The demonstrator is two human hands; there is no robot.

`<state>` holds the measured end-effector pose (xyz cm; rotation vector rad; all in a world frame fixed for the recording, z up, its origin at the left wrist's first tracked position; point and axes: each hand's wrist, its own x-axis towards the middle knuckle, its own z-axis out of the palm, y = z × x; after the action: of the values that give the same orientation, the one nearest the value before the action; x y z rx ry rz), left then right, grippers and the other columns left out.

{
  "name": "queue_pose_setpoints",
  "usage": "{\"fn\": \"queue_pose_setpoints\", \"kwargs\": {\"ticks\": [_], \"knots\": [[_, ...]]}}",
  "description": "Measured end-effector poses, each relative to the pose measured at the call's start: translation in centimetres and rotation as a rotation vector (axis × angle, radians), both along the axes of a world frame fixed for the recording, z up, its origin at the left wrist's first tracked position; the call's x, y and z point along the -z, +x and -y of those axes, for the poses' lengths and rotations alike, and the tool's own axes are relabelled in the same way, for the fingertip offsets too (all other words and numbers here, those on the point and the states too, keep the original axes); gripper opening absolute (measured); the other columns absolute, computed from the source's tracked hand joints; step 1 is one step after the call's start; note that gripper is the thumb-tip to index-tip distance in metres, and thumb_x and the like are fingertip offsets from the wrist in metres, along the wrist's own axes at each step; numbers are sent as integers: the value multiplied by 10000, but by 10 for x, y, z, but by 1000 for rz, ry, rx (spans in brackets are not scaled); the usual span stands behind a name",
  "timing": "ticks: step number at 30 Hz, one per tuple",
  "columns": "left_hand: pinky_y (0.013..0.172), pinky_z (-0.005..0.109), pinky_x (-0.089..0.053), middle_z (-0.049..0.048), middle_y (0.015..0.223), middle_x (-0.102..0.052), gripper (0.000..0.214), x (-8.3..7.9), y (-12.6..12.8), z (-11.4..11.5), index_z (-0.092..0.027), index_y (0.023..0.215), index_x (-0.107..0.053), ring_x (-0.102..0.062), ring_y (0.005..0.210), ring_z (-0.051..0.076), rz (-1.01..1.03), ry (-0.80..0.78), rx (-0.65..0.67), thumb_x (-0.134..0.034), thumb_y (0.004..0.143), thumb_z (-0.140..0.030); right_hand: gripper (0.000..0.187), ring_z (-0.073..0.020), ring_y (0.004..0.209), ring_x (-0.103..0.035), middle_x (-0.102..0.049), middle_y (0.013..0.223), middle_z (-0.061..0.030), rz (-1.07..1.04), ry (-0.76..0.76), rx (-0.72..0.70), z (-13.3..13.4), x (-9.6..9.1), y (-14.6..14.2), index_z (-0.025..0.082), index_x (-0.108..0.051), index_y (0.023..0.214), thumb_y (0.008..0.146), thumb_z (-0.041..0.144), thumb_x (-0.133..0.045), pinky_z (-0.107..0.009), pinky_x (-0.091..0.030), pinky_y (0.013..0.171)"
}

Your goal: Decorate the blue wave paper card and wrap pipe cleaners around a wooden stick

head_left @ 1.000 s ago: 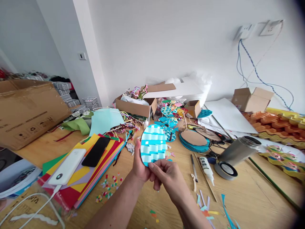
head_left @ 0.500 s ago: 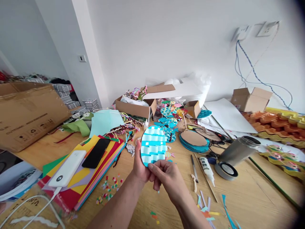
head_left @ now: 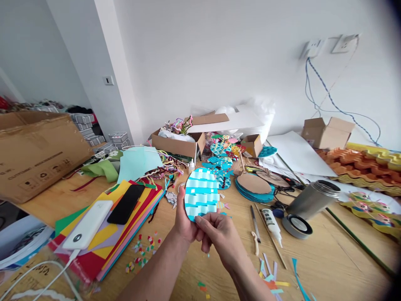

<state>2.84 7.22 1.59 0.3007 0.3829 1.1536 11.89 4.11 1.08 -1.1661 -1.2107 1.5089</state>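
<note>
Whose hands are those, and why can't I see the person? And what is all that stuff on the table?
The camera sits on the person's head and looks down, so you see only their own two arms, as if through their eyes. The left hand holds a blue and white woven paper oval by its left edge. The right hand pinches its bottom edge with the fingers. Underneath is a wooden table covered in craft things: a stack of coloured sheets with a white power bank and a black phone on top, a small white glue bottle, and a metal flask lying on its side.
</note>
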Motion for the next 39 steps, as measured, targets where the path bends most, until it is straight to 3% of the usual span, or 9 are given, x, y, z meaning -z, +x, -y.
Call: {"fn": "queue_pose_setpoints", "kwargs": {"ticks": [12, 20, 33, 39], "knots": [[759, 404, -514, 136, 796, -695, 757, 4, 1, 0, -73, 980, -670, -649, 659, 243, 11, -12, -4, -431, 722, -743, 422, -61, 296, -468, -578, 437, 6, 16, 6, 2, -1, 1, 1, 139, -533, 556, 711, 518, -638, -164, -298, 326], [732, 399, -515, 139, 764, -693, 768, 3, 1, 1, -62, 919, -685, -643, 626, 238, -2, -19, -11, -391, 737, -748, 442, -60, 292, -467, -575, 438, 5, 11, 5, -8, -1, 3, 0, 138, -534, 555, 693, 543, -642, -163, -288, 324], [692, 356, -529, 140, 821, -707, 709, 7, 2, 0, -73, 978, -683, -659, 686, 241, 18, 7, -3, -515, 702, -704, 429, -63, 293, -475, -591, 456, -1, -12, -21, -23, -3, 5, 1, 136, -536, 560, 690, 527, -652, -166, -270, 327], [680, 362, -535, 147, 790, -705, 732, 8, 2, -1, -63, 945, -688, -661, 651, 240, 10, 8, 3, -469, 718, -723, 430, -59, 289, -474, -595, 456, -2, -39, -33, -32, -3, 6, 2, 136, -532, 555, 681, 527, -658, -164, -265, 328]]}}
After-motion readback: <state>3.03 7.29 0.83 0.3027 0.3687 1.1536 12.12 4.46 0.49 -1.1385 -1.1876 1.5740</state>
